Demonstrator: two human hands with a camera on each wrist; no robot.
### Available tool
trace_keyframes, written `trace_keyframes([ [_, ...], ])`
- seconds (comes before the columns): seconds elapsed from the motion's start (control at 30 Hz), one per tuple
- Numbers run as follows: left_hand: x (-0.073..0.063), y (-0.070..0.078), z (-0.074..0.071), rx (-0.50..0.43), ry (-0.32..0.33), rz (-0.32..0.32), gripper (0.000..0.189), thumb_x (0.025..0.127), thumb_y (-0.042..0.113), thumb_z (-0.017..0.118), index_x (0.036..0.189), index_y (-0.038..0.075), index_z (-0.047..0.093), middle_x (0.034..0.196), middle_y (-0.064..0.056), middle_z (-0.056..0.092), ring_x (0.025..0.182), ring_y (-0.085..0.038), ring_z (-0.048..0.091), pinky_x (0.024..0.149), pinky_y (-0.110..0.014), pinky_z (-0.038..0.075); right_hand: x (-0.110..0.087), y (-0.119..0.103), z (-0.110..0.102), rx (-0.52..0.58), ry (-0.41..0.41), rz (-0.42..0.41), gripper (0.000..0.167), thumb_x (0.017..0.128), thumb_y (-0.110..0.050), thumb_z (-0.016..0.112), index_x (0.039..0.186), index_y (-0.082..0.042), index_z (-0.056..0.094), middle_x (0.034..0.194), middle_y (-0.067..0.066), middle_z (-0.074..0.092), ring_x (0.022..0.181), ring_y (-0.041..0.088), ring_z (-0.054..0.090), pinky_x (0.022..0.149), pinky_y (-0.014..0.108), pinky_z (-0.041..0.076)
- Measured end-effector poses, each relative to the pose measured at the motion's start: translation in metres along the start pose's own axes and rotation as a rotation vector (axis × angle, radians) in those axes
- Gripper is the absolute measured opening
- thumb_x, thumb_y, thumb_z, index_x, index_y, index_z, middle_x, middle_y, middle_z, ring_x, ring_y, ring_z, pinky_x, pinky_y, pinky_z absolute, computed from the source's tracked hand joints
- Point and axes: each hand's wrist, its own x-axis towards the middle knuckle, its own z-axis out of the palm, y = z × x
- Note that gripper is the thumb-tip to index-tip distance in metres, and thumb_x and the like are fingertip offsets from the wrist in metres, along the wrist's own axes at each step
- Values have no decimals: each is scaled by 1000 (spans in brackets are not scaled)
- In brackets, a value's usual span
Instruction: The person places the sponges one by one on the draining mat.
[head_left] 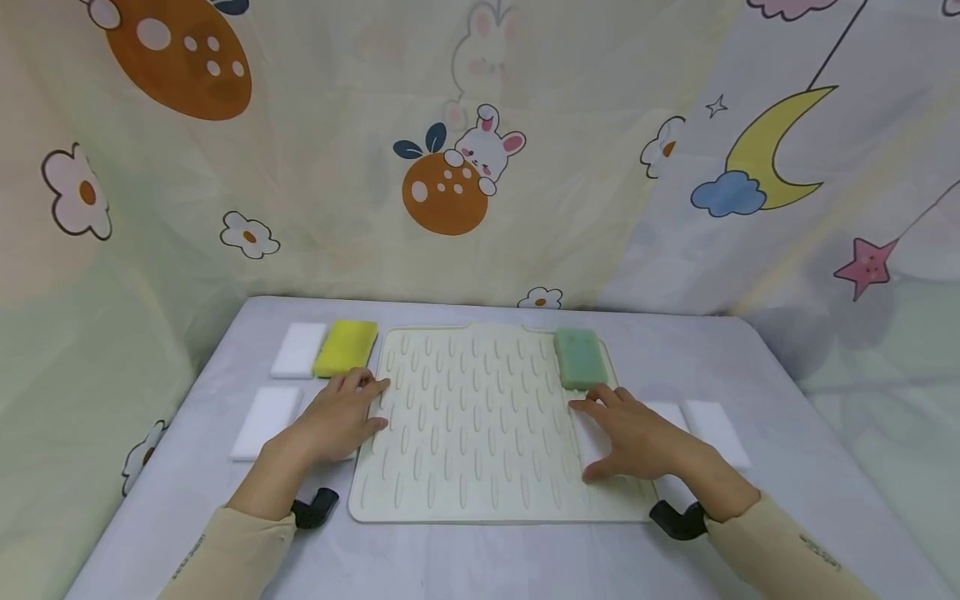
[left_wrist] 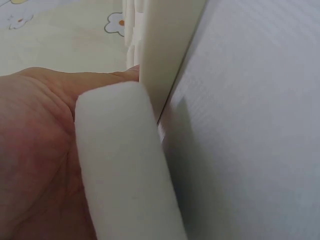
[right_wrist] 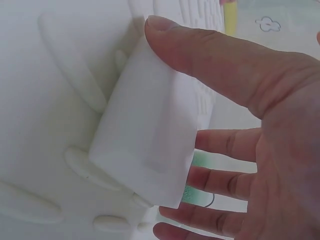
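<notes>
A cream mat [head_left: 472, 417] with raised oval ridges lies flat on the table. The left hand [head_left: 330, 429] rests at its left edge, fingertips and thumb touching it; under the palm is a white sponge block [left_wrist: 125, 165], mostly hidden in the head view. At the mat's right side the right hand [head_left: 637, 437] spans a white sponge block [right_wrist: 150, 130], thumb at one edge and fingers behind the opposite edge. This block lies over the mat's right part. A green sponge [head_left: 581, 358] sits on the mat's far right corner, just beyond the right fingertips.
Left of the mat lie a yellow sponge [head_left: 347, 348] and white blocks, one at the back [head_left: 298, 350] and one nearer [head_left: 262, 423]. More white blocks [head_left: 716, 433] lie right of the mat, partly behind the right arm. A printed curtain [head_left: 337, 167] hangs behind the table.
</notes>
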Motion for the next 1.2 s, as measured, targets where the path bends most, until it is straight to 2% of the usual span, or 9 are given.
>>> trace_keyframes([
  [0.6,0,-2,5,-7,-5,-16,65,100,29,69,155,5,46,152,-20,40,138,-42,37,117,-60,35,-4,1,0,-44,4,16,102,72,-59,89,156,-19,47,146,5,47,126,31,51,101,53,48],
  [0.97,-1,-1,4,-10,-1,-13,65,99,30,70,155,6,47,151,-20,41,138,-42,37,117,-59,35,-9,2,-5,-12,-19,48,110,68,-64,89,159,-22,43,150,6,45,130,33,50,102,58,48],
  [1.2,-1,-1,3,-10,5,-5,65,99,30,70,155,6,46,151,-20,41,138,-43,37,118,-59,34,-14,7,-12,11,10,37,107,70,-64,88,158,-22,44,152,10,46,131,38,53,101,63,47],
])
